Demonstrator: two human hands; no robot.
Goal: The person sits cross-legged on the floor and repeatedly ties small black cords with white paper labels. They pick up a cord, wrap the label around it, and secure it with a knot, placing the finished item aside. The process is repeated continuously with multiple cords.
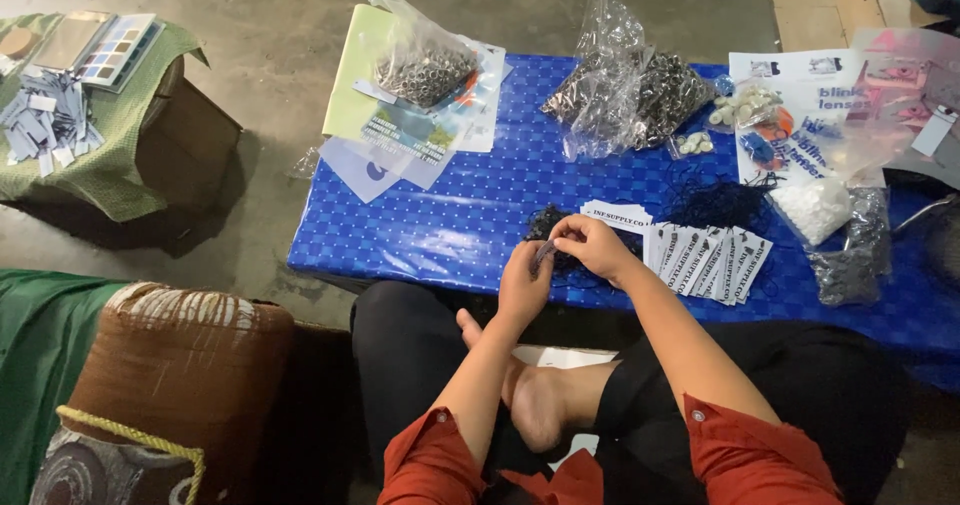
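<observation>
Small tag (542,255) pinched between left hand (523,287) and right hand (592,245) above blue table (450,215).

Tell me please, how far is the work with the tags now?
Done, it seems: a fanned row of white tags lies on the blue table. In hand: the left hand and right hand pinch one small piece over dark strings. Left: bags of metal rings look full.
</observation>
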